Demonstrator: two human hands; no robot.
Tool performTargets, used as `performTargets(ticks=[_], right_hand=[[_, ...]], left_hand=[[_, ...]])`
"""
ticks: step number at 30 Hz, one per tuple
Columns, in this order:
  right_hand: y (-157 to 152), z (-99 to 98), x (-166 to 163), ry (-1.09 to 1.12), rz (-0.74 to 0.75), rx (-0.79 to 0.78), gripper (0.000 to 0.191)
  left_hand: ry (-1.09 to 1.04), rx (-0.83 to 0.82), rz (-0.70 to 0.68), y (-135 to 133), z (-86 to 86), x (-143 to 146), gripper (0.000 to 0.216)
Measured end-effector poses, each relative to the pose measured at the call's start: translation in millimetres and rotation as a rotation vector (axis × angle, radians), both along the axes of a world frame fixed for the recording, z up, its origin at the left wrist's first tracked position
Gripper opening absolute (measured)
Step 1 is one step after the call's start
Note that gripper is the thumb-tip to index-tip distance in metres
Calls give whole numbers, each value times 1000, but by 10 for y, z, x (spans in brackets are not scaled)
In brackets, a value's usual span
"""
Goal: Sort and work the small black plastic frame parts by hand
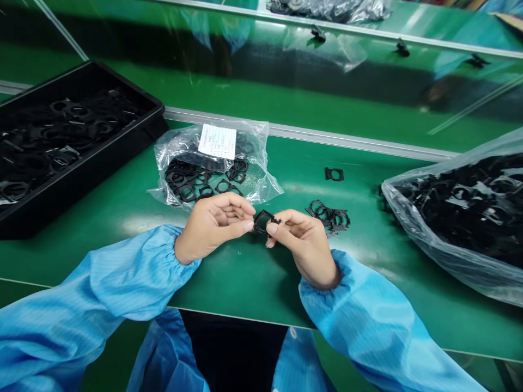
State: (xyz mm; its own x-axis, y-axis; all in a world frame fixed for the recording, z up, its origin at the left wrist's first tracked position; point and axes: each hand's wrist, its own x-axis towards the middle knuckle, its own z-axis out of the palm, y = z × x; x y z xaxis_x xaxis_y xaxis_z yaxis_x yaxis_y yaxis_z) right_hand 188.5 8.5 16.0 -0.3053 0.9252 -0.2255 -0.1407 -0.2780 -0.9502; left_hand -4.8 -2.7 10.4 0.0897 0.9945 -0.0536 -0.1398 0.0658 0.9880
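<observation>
Green workbench surface [241, 283] is extending across the view, bounded at its far edge by an aluminium rail [310, 133]. A second green bench [286, 103] is standing beyond that rail. On the left, a black plastic tray [81, 185] is holding a loose layer of black plastic frames. A clear plastic bag [261, 174] carrying a white printed label [217, 141] is lying near the centre, with similar frames visible inside it. A larger clear bag [417, 218], heaped with black frames, is resting at the right.

The left hand [212, 226] and right hand [304, 245] are meeting just above the bench, each emerging from a blue elasticated sleeve [359, 321]. One black frame [262, 222] is being held between them, in front of the smaller bag. The left thumb and index finger are closing on the frame's left edge, with the remaining fingers curled inward. The right thumb and index finger are pinching its right side, with the other fingers also curled. A small cluster of frames [329, 216] is lying just beside the right hand, while a single frame [334, 173] is sitting farther toward the rail.
</observation>
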Motion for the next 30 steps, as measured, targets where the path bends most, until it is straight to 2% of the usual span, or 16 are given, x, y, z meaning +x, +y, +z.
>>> performTargets(ticks=[13,23,30], right_hand=[[-13,3,-7,-48,-77,75,41],[53,-10,34,-263,-70,375,28],[56,14,52,-398,-37,513,30]], left_hand=[[-1,-15,17,-6,12,14,21],[25,-87,-4,125,-65,89,49],[28,-33,-61,125,-115,117,41]])
